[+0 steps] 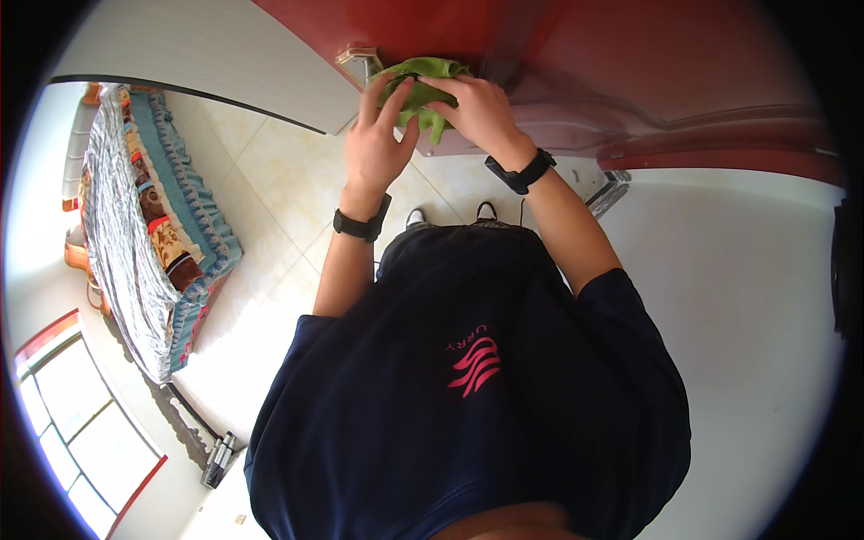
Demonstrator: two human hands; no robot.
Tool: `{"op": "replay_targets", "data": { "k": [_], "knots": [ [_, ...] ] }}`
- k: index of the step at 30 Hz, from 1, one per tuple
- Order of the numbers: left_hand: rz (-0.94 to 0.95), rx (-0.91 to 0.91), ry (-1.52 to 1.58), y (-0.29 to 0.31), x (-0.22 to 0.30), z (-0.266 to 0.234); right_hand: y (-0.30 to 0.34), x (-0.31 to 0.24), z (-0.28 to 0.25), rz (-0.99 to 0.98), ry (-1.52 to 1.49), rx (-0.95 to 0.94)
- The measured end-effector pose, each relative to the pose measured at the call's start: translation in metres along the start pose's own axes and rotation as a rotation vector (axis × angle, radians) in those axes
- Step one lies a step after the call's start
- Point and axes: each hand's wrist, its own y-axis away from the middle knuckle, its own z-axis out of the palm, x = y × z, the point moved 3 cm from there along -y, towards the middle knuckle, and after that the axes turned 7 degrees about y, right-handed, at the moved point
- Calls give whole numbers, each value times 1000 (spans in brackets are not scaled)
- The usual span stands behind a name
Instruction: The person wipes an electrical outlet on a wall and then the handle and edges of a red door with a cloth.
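Observation:
Both hands are on a crumpled green cloth (430, 66) against the dark red door (576, 63), at the top of the view. My left hand (380, 144) has its fingers bent over the cloth's left side, with the thumb toward the right. My right hand (479, 110) reaches in from the right, pinching the cloth between fingers and thumb; a fold hangs below it. Just left of the cloth is a metal door fitting (358, 63), likely the handle plate, partly covered. What lies under the cloth is hidden. Each wrist wears a black band.
A bed (130, 207) with a grey-white cover and blue frilled edge stands at the left, above a window (81, 432). Pale floor tiles (279, 175) lie below the door around my shoes. A white wall (720, 315) runs along the right.

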Motion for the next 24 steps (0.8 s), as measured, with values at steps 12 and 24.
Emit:
{"op": "replay_targets", "data": {
  "k": [12, 24],
  "knots": [
    [-21, 25, 143, 3, 23, 68, 42, 54, -9, 26, -214, 25],
    [-64, 55, 228, 34, 31, 114, 96, 93, -27, 195, 23, 95]
  ]
}}
